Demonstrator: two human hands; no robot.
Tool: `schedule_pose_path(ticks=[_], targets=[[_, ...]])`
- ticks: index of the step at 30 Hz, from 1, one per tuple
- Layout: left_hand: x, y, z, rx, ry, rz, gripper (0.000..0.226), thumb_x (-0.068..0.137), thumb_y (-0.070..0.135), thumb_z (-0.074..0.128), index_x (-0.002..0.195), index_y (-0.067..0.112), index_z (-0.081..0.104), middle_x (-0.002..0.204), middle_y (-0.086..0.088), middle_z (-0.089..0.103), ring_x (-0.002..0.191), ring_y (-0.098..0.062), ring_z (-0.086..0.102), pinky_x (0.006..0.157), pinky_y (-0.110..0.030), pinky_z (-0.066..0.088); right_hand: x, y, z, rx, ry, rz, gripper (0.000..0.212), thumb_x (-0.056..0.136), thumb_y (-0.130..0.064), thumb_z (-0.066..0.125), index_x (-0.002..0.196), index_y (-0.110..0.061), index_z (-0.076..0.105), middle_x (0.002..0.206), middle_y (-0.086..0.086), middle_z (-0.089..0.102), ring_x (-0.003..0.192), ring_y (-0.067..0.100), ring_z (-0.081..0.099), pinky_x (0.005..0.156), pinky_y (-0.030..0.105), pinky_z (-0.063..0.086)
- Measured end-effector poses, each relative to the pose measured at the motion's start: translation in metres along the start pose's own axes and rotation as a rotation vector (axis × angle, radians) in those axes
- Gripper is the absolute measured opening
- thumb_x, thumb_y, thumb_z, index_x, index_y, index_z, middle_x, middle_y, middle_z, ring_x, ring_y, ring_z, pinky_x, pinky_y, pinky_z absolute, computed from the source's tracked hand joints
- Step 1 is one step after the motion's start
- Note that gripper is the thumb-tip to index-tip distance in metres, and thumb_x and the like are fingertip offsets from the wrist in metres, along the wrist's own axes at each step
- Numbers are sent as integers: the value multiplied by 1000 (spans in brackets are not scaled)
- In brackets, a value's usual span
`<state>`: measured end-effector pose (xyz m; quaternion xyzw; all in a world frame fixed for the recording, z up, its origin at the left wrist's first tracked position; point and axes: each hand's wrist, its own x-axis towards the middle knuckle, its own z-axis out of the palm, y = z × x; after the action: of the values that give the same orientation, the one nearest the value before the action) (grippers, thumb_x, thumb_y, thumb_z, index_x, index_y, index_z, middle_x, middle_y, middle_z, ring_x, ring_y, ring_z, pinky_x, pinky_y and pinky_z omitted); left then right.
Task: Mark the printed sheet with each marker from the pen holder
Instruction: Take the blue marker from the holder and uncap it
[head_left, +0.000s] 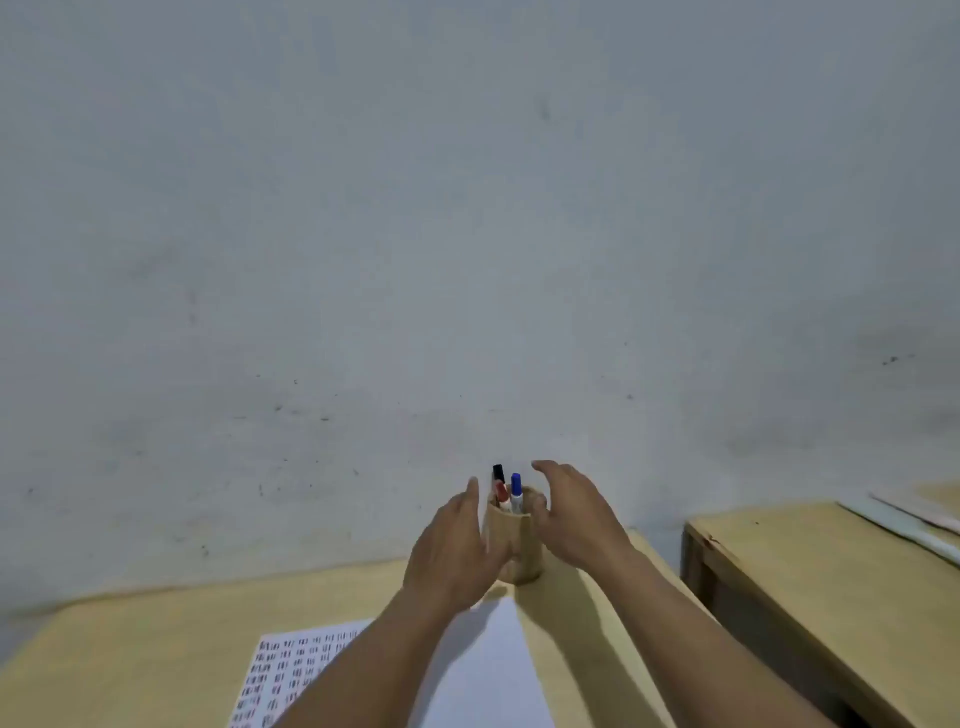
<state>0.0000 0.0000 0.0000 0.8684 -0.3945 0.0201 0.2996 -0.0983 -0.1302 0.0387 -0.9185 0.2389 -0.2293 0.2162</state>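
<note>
Head view, tan wooden pen holder (519, 545), black (498, 473), red (501, 491), blue (516, 486) markers upright

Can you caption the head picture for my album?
Two open hands flank a wooden pen holder of markers.

Left hand (457, 551) and right hand (576, 514), fingers spread, flank the wooden pen holder (519, 551) holding black, red and blue markers (516, 491); printed sheet (291, 670) lies nearer.
</note>
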Motion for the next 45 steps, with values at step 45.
schedule_pose_path(ticks=[45], targets=[[-58,17,-98,-479,214,10,25,91,16,66,113,24,75,97,8,76,89,-5,69,79,-17,49,-54,-77,-19,83,5,-118,18,101,-23,51,111,-23,66,101,-2,68,87,18,62,74,35,50]])
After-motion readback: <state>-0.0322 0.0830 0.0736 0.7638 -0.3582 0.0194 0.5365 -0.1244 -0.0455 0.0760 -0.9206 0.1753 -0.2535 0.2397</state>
